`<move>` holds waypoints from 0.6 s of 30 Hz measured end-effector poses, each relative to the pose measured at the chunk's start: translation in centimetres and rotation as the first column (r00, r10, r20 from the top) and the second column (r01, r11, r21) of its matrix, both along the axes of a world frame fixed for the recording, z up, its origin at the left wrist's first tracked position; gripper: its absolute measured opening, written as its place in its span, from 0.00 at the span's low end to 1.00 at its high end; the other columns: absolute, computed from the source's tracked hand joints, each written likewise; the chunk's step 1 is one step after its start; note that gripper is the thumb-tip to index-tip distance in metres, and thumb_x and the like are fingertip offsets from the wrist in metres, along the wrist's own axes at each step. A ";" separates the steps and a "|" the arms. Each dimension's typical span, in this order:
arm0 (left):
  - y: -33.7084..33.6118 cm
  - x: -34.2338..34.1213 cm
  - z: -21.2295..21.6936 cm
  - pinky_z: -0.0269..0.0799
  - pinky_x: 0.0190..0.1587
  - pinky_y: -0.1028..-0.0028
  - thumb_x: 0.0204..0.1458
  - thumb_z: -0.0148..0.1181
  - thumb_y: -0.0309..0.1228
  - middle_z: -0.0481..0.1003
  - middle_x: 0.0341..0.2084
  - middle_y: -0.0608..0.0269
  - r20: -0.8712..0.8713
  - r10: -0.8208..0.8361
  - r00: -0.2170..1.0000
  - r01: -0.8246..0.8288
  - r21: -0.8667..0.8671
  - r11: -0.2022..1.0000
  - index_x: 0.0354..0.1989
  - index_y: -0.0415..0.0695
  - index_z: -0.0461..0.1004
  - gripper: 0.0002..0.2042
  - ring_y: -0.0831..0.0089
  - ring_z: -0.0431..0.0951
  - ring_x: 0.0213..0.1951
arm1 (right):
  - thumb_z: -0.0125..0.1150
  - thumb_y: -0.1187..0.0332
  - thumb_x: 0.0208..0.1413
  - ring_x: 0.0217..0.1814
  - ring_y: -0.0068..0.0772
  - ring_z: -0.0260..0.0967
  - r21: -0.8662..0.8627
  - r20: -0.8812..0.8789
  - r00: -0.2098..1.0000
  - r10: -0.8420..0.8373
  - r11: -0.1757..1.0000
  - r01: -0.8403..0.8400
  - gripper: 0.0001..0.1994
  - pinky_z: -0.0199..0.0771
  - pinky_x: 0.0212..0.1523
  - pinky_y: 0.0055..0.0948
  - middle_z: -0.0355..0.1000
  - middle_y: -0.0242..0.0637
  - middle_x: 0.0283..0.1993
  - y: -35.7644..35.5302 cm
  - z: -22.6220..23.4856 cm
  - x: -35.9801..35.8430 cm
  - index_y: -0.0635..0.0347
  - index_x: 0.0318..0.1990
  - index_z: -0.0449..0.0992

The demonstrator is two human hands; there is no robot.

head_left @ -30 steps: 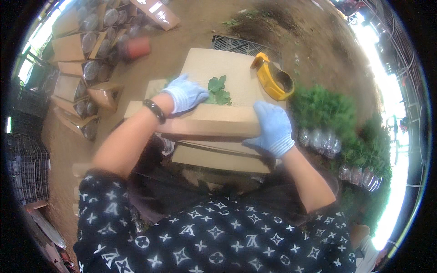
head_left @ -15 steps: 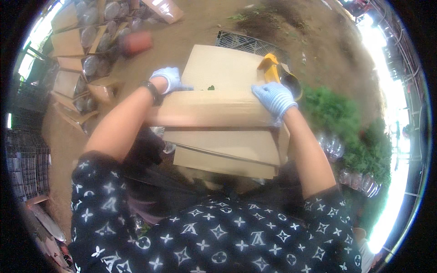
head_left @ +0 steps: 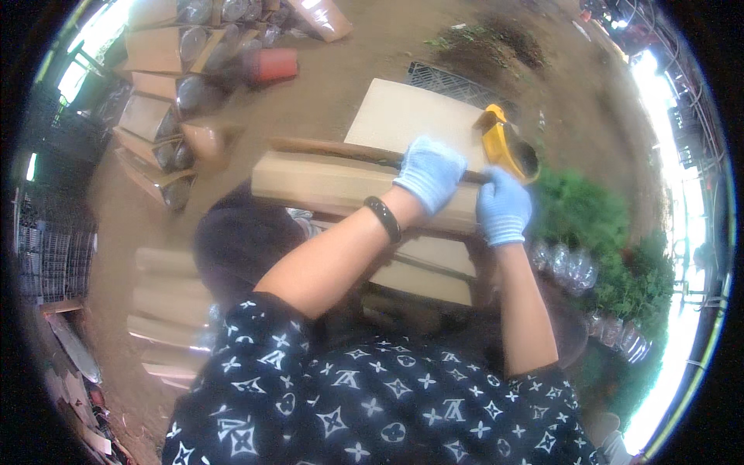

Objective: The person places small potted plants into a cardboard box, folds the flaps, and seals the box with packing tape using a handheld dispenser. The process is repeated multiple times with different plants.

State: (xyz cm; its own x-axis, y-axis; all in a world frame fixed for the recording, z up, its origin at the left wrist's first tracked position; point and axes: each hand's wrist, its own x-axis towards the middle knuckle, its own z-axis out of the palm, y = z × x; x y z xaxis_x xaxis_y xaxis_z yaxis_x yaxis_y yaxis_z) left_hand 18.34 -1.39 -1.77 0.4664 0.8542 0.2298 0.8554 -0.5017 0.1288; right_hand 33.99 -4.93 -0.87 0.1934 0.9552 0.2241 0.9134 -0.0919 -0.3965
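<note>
A long, folded brown cardboard box [head_left: 325, 180] lies crosswise before me, its flaps standing along the far edge. My left hand [head_left: 431, 174], in a pale blue knit glove, has crossed to the box's right half and is closed over its far edge. At the right end, my right hand [head_left: 504, 205], gloved alike, grips the same box with curled fingers. The fingertips of both are partly hidden. Just beyond my right hand stands a yellow tape dispenser [head_left: 502, 139], on or against a flat cardboard sheet [head_left: 411, 116].
A black plastic crate [head_left: 446, 80] is behind the sheet. More cardboard sheets [head_left: 434, 263] lie below the box. Leafy green plants [head_left: 577, 205] in clear bags stand on the right. Cartons with clear-wrapped contents [head_left: 155, 85] and a red bucket [head_left: 273, 66] are at far left.
My left hand has moved right along the box, from its left part to near my right hand. The box's flaps now stand up at the far edge. The whole view has shifted.
</note>
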 end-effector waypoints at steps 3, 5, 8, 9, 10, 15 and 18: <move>-2.5 -0.7 1.0 0.76 0.36 0.58 0.46 0.60 0.31 0.79 0.25 0.52 0.175 -0.051 0.983 0.025 0.147 0.989 0.26 0.47 0.80 0.04 0.54 0.81 0.31 | 0.54 0.66 0.54 0.42 0.51 0.78 -0.133 0.222 0.968 0.116 0.987 -0.087 0.11 0.78 0.45 0.44 0.80 0.45 0.39 -0.4 0.8 -0.3 0.53 0.38 0.82; -5.1 -0.9 1.9 0.75 0.38 0.58 0.46 0.59 0.31 0.77 0.27 0.54 0.284 -0.153 0.946 0.057 0.319 0.946 0.27 0.46 0.78 0.04 0.54 0.79 0.33 | 0.54 0.66 0.55 0.41 0.51 0.79 -0.153 0.335 0.919 0.206 0.975 -0.163 0.11 0.78 0.42 0.45 0.80 0.46 0.37 -0.4 0.8 -0.1 0.57 0.35 0.83; -7.4 -3.8 2.2 0.73 0.42 0.57 0.50 0.62 0.41 0.77 0.30 0.55 0.262 -0.071 0.962 0.043 0.110 0.993 0.31 0.46 0.77 0.11 0.53 0.78 0.38 | 0.55 0.66 0.52 0.39 0.53 0.77 -0.022 0.192 0.977 0.091 0.996 -0.089 0.07 0.76 0.40 0.44 0.78 0.43 0.35 -0.2 0.0 0.6 0.50 0.32 0.81; -7.5 -5.7 2.0 0.73 0.43 0.56 0.52 0.61 0.45 0.78 0.32 0.54 0.262 0.028 0.965 -0.071 0.156 0.985 0.33 0.46 0.78 0.14 0.53 0.78 0.39 | 0.55 0.67 0.52 0.38 0.52 0.76 0.015 0.214 0.971 0.108 0.993 -0.114 0.07 0.76 0.40 0.44 0.78 0.43 0.35 0.0 -0.4 0.7 0.50 0.32 0.81; -7.3 -7.7 1.5 0.73 0.43 0.56 0.53 0.61 0.49 0.79 0.34 0.53 0.223 0.160 0.962 -0.190 0.121 0.974 0.35 0.46 0.80 0.18 0.53 0.79 0.40 | 0.55 0.67 0.52 0.38 0.52 0.76 0.019 0.231 0.966 0.114 0.992 -0.122 0.07 0.76 0.40 0.44 0.78 0.43 0.35 0.0 -0.8 1.0 0.50 0.32 0.80; -3.7 -13.3 0.1 0.73 0.54 0.56 0.66 0.44 0.52 0.82 0.44 0.54 -0.023 0.146 0.989 -0.141 -0.430 0.892 0.44 0.50 0.82 0.23 0.56 0.81 0.49 | 0.57 0.67 0.52 0.37 0.51 0.76 0.072 0.161 0.982 0.104 0.991 -0.117 0.06 0.76 0.39 0.46 0.78 0.42 0.33 0.5 -2.7 1.9 0.49 0.30 0.80; -3.7 -11.9 2.2 0.74 0.53 0.56 0.66 0.44 0.52 0.82 0.45 0.54 -0.186 0.079 0.979 -0.160 -0.471 0.867 0.45 0.49 0.82 0.23 0.56 0.81 0.50 | 0.57 0.68 0.52 0.36 0.52 0.76 0.122 0.166 0.980 0.110 0.984 -0.131 0.05 0.76 0.38 0.46 0.77 0.42 0.32 0.5 -2.8 2.1 0.48 0.29 0.80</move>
